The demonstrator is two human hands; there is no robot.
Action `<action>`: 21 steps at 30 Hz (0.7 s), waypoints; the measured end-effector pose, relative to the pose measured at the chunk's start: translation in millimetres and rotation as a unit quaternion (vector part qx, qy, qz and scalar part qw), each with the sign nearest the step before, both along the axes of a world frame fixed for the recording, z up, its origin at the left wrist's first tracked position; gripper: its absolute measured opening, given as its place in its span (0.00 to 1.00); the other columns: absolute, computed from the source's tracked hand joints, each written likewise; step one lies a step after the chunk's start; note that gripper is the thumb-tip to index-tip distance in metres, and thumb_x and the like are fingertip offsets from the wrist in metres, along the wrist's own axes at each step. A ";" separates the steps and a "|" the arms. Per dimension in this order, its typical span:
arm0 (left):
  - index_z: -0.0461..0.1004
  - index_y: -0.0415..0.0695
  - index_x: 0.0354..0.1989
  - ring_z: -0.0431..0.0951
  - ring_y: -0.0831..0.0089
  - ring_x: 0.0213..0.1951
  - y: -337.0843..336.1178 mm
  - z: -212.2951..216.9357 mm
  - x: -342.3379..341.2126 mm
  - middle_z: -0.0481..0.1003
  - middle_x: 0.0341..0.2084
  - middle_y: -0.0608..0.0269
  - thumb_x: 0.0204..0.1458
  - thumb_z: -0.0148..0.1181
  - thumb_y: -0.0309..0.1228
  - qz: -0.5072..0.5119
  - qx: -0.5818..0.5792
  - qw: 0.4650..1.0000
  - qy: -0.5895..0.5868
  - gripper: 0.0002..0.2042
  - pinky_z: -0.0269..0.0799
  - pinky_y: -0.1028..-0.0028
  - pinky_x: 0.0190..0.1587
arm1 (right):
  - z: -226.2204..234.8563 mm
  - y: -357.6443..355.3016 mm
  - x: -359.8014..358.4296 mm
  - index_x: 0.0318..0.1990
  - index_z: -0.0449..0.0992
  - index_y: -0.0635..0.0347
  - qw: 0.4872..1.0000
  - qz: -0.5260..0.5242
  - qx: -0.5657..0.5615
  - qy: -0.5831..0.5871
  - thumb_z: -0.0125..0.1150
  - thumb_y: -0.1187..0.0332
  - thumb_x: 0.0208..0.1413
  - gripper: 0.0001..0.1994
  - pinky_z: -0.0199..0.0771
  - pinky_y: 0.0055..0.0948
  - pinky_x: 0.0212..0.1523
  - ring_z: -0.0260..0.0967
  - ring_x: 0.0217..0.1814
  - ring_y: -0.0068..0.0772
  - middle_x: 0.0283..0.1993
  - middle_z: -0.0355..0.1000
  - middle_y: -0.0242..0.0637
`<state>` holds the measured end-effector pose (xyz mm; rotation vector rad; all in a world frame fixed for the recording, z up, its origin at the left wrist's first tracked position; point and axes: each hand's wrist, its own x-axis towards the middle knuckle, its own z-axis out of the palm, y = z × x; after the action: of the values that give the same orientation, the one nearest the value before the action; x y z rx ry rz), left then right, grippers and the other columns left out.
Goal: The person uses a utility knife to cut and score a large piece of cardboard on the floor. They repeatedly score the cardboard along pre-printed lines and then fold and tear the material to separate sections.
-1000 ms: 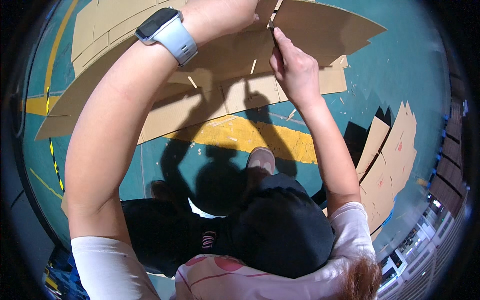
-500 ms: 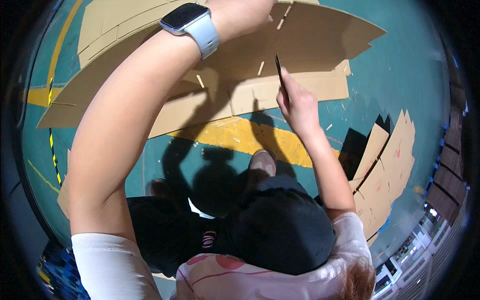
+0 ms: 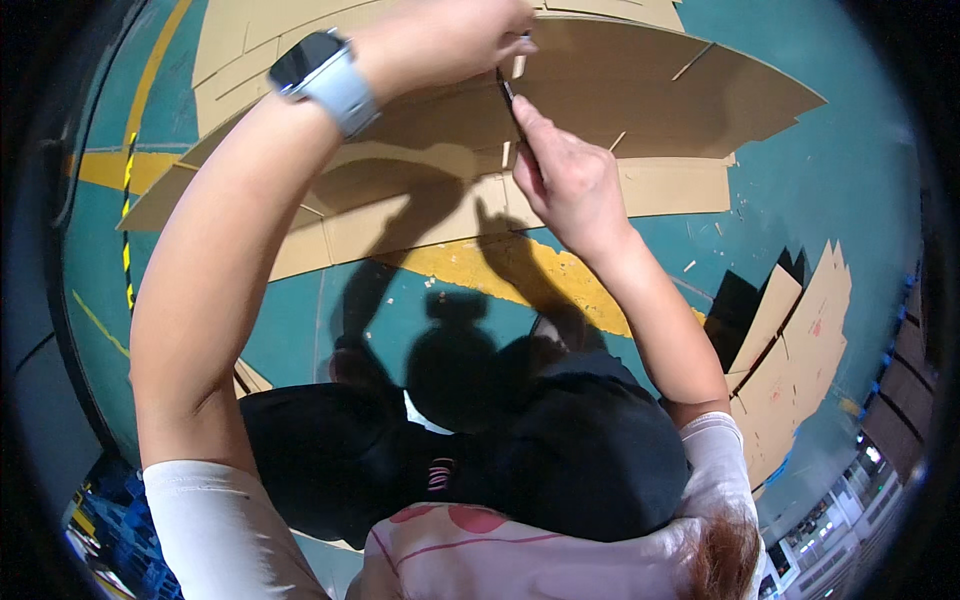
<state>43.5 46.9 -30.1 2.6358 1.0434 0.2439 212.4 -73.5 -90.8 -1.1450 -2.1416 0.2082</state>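
Observation:
A large brown cardboard sheet with slots cut in it stands tilted up in front of me. My left hand, with a watch on its wrist, is closed on the sheet's upper edge. Its fingertips are partly hidden. In my right hand is a slim black knife, gripped with the forefinger stretched along it. The knife's tip points up at the sheet, just below my left fingers, close to a pale slot. I cannot tell whether the tip touches the cardboard.
More flat cardboard lies beyond the raised sheet. Several cut pieces lean in a stack at the right. Small scraps litter the green floor, which has a yellow stripe in front of my feet.
My right hand has moved up and left, bringing the knife close to my left hand. The sheet appears shifted slightly right, and my left hand remains at its upper edge.

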 end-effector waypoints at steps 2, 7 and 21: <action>0.75 0.37 0.29 0.76 0.48 0.28 -2.1 9.2 20.1 0.75 0.23 0.44 0.52 0.56 0.35 0.035 -0.052 0.998 -0.018 0.11 0.71 0.58 0.32 | 1.4 -0.4 5.0 0.51 0.69 0.67 1.000 -0.024 -0.002 -0.017 0.58 0.77 0.45 0.21 0.72 0.34 0.24 0.72 0.23 0.36 0.22 0.70 0.40; 0.74 0.37 0.27 0.76 0.49 0.27 0.5 -3.6 27.3 0.74 0.22 0.45 0.52 0.56 0.34 0.028 -0.002 0.998 -0.051 0.11 0.71 0.58 0.31 | 4.0 -8.5 18.8 0.50 0.69 0.67 0.997 -0.059 -0.027 -0.036 0.58 0.76 0.47 0.20 0.73 0.35 0.26 0.72 0.25 0.38 0.22 0.70 0.41; 0.76 0.35 0.23 0.76 0.47 0.25 -3.3 3.5 28.6 0.74 0.20 0.40 0.49 0.57 0.32 0.035 -0.001 0.998 -0.055 0.11 0.72 0.58 0.30 | -9.7 15.2 15.3 0.50 0.70 0.65 0.997 -0.067 -0.010 -0.041 0.59 0.75 0.45 0.21 0.73 0.35 0.25 0.72 0.23 0.38 0.21 0.70 0.41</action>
<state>72.1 43.5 -26.7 2.5553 1.0997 0.3994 227.7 -58.4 -100.5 -1.3244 -2.1280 0.1234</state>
